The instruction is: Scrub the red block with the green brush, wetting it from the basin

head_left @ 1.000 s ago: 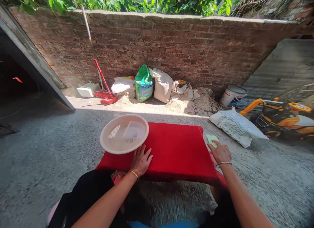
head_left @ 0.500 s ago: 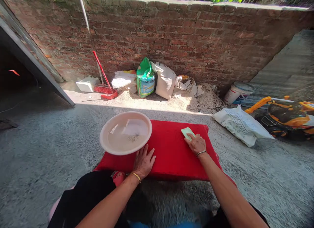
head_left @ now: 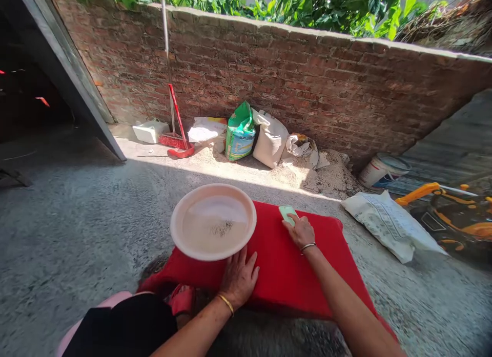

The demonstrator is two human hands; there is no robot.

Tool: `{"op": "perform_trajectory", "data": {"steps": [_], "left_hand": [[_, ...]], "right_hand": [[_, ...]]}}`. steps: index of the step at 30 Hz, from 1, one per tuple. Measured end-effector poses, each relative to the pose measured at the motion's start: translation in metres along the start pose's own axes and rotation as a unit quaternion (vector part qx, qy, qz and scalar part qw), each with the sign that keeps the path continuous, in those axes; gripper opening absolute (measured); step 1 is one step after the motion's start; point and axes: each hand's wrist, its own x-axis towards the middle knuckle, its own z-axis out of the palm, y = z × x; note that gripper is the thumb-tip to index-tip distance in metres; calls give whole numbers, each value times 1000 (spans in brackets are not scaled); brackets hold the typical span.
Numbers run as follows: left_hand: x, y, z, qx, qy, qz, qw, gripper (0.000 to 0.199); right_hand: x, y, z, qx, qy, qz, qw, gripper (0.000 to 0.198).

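Observation:
My right hand [head_left: 300,232] grips a flat, pale green scrub brush [head_left: 287,212] against the red cloth [head_left: 282,265], near its far edge. Any bristles underneath are hidden. With fingers spread, my left hand [head_left: 240,276] lies flat on the cloth, just by the near rim of the basin. That pale pink, round basin [head_left: 184,247] stands on the left part of the cloth-covered surface. It holds water, and small dark specks show at its bottom.
Beyond the concrete floor, a brick wall [head_left: 215,55] backs a green bag [head_left: 241,134], a white sack [head_left: 269,139] and a red dustpan [head_left: 180,151]. To the right are a bucket [head_left: 384,170], a flat sack [head_left: 392,226] and a yellow-black toy vehicle [head_left: 453,213].
The brush in my right hand has moved left and toward the cloth's far edge. My left hand stays flat beside the basin. The camera view has shifted and tilted.

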Motion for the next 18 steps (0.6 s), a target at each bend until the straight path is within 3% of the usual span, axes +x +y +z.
{"op": "perform_trajectory", "data": {"steps": [2,4,6,8,12,18], "left_hand": [[0,-1,-1,3,-6,7,1000,36],[1,-2,-2,9,-7,12,1000,36],[1,-2,-3,16,-1,16,1000,36],[0,-2,-2,20,6,17,1000,35],[0,-1,1,21,9,13,1000,35],[2,0,-2,23,-8,7,1000,35]], "right_hand": [[13,-54,5,5,-3,-58,998,49],[24,-91,10,15,-7,-96,995,48],[34,-107,13,21,-15,-113,993,49],[43,-101,15,19,-23,-125,992,49],[58,-34,14,-2,-28,-84,996,51],[59,125,-11,-16,-51,117,992,53]]}}
